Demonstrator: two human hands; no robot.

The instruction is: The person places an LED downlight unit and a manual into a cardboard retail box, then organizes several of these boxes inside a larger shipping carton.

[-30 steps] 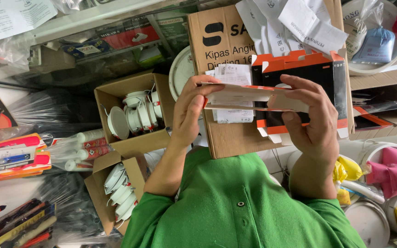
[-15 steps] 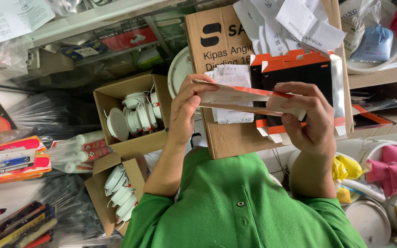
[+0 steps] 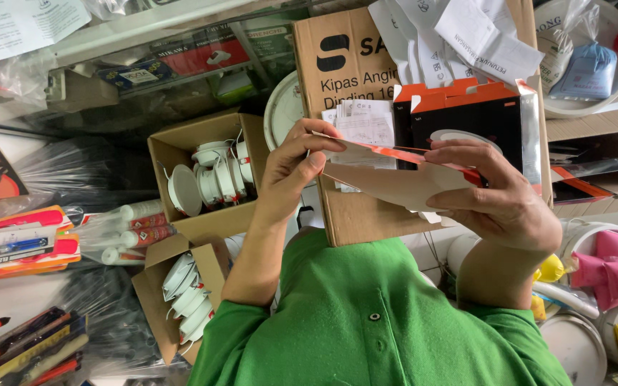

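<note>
Currently, a flat orange-and-white carton [image 3: 402,179] is held up between both hands, in front of a large brown cardboard box [image 3: 366,214]. The left hand [image 3: 291,171] is closed on the carton's left end, thumb on the near face and fingers curled over the top edge. The right hand [image 3: 506,196] is clamped on the right end, fingers spread along the upper side and thumb underneath. The hands are kept apart, one at each end of the carton. Whether the carton is folded fully flat cannot be told.

Behind the carton, an open black-and-orange box [image 3: 470,118] is seen, with folded paper leaflets [image 3: 363,125] just beside it on the left. White paper slips [image 3: 452,36] are stuck along the top of the brown box. To the left, an open cardboard box of white round fittings [image 3: 209,175] is noted, with a second such box [image 3: 180,293] below it. A green shirt [image 3: 373,322] fills the lower centre. Pink and yellow items in white tubs [image 3: 609,264] are seen at the right edge.
</note>
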